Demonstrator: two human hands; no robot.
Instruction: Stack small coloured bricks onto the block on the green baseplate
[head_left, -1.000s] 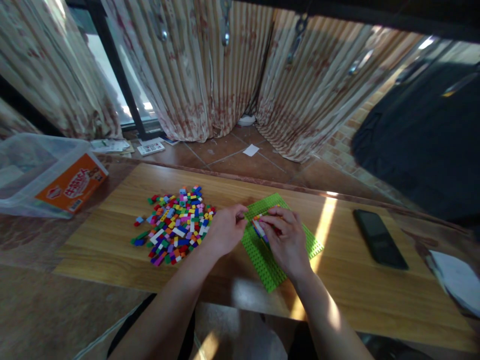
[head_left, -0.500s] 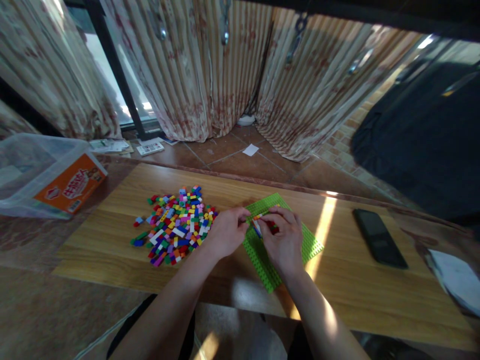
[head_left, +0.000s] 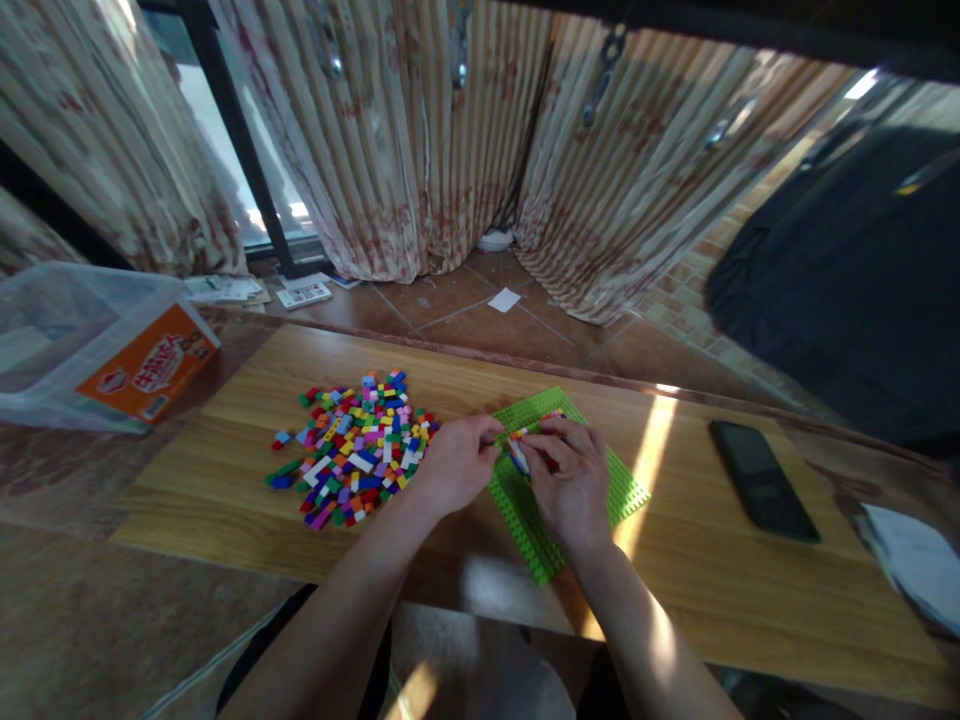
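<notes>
Hands (head_left: 459,465) (head_left: 574,482) at green baseplate (head_left: 531,528), bricks (head_left: 517,456) half-hidden

Seemingly a home, patterned curtains (head_left: 480,150), tiled floor (head_left: 461,295)

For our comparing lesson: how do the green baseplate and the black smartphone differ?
The baseplate is bright green and studded; the smartphone is black and looks smooth. The baseplate lies partly under the right hand; the smartphone lies apart, untouched. The baseplate looks larger than the smartphone. Both lie flat on the wooden table.
</notes>
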